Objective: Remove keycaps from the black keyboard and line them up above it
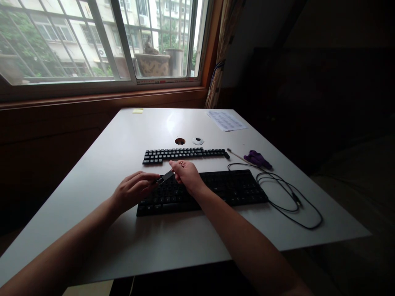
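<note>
My right hand [185, 174] grips a keycap puller [168, 176] by its dark handle. The wire prongs of the puller point left, to the fingertips of my left hand [137, 187]. Those fingers are closed at the prong ends on a small dark piece that looks like a keycap. Both hands are over the left part of a black keyboard [231, 187], whose upper left area is partly hidden by them. Behind the hands, loose black keycaps [175, 153] stand in close rows on the white table.
A black cable [308, 228] loops to the right of the keyboard. A thin brush [237, 155] and a purple cloth [257, 159] lie behind it. Farther back are a round hole [180, 141], a white round cover [198, 141], printed sheets [226, 120] and a yellow note [138, 110].
</note>
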`<state>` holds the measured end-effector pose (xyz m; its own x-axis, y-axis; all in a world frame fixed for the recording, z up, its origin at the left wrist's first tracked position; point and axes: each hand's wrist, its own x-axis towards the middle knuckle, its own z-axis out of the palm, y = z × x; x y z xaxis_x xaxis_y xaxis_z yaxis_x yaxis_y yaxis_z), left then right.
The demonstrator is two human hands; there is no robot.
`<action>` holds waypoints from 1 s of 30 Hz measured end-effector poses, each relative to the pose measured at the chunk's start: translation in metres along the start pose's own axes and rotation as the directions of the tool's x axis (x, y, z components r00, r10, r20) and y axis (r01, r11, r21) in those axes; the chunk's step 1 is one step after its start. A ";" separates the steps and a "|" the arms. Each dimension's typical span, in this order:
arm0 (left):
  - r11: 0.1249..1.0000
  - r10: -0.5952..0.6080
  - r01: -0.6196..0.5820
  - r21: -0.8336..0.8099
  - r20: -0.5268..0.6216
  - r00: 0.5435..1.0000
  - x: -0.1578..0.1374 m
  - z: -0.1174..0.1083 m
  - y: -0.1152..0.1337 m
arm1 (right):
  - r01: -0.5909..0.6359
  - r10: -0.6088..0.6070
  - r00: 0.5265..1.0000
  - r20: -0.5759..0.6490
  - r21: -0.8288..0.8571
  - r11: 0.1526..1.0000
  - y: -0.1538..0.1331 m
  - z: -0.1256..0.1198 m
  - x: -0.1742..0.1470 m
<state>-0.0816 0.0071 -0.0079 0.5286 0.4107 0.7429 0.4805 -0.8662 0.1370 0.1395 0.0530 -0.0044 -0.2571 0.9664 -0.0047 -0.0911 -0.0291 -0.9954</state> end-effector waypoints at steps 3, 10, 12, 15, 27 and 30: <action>0.998 0.003 -0.002 -0.058 0.007 1.000 0.000 0.001 -0.003 | 0.011 -0.010 1.000 -0.026 0.037 0.999 0.000 0.002 -0.001; 0.997 -0.013 0.019 -0.072 0.076 0.997 -0.001 -0.001 -0.006 | 0.041 -0.031 0.991 -0.129 0.076 0.996 -0.003 0.000 0.000; 0.996 -0.020 0.025 -0.083 0.064 0.998 0.001 -0.001 -0.004 | 0.052 -0.041 0.989 -0.144 0.069 0.996 -0.004 0.000 0.001; 0.994 -0.030 0.036 -0.107 0.052 0.998 0.004 -0.001 -0.002 | 0.073 -0.066 0.986 -0.155 0.042 0.996 -0.004 0.000 0.000; 0.957 -0.221 0.227 -0.179 0.051 0.974 0.003 -0.003 -0.005 | 0.160 -0.171 0.975 -0.139 -0.087 0.983 -0.008 0.003 -0.005; 0.943 -0.263 0.266 -0.199 0.041 0.964 0.004 -0.003 -0.006 | 0.171 -0.185 0.971 -0.152 -0.099 0.980 -0.008 0.003 -0.006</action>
<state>-0.0846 0.0125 -0.0036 0.4118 0.6357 0.6529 0.4545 -0.7643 0.4575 0.1389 0.0471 0.0043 -0.0868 0.9825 0.1650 -0.0380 0.1623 -0.9860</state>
